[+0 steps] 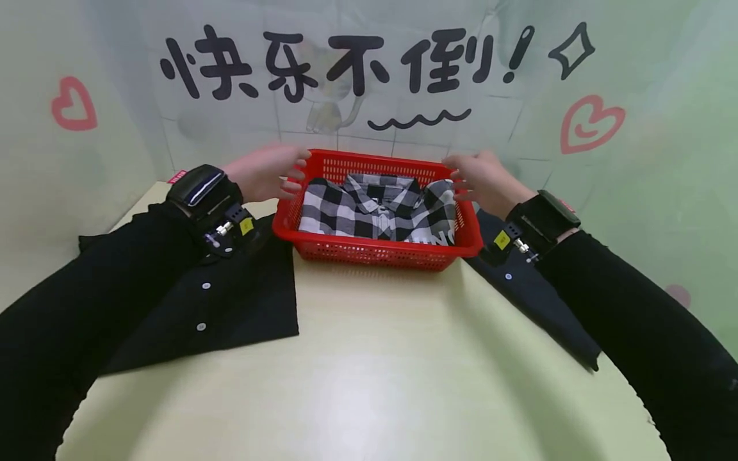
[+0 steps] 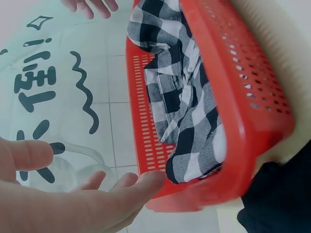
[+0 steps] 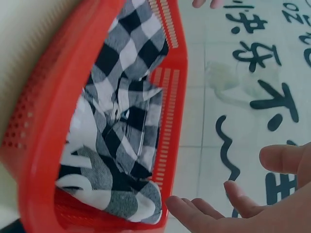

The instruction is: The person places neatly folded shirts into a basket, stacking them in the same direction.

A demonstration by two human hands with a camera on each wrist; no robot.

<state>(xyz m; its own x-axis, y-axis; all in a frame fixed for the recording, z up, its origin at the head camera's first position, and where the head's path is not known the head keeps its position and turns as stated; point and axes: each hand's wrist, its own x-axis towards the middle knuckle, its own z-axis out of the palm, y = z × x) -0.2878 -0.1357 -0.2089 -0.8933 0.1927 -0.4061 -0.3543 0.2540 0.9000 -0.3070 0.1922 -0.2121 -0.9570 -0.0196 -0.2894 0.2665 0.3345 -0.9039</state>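
A folded black-and-white checked shirt [image 1: 377, 211], its collar toward the back and pale lettering at its front right, lies inside a red plastic basket [image 1: 369, 256] with perforated walls. My left hand [image 1: 268, 171] is by the basket's left end, fingers loosely extended and fingertips right at the rim. In the left wrist view that hand [image 2: 92, 199] has its thumb spread away from the fingers. At the other end, my right hand [image 1: 481, 179] overlaps the back right corner. The right wrist view shows its fingers [image 3: 194, 211] stretched toward the rim, thumb apart.
Dark buttoned cloth [image 1: 230, 314] lies on the table [image 1: 357, 358] under my left forearm. More dark cloth [image 1: 536, 294] with a button lies under my right forearm. Behind the basket hangs a translucent sheet [image 1: 380, 109] with black lettering and red hearts.
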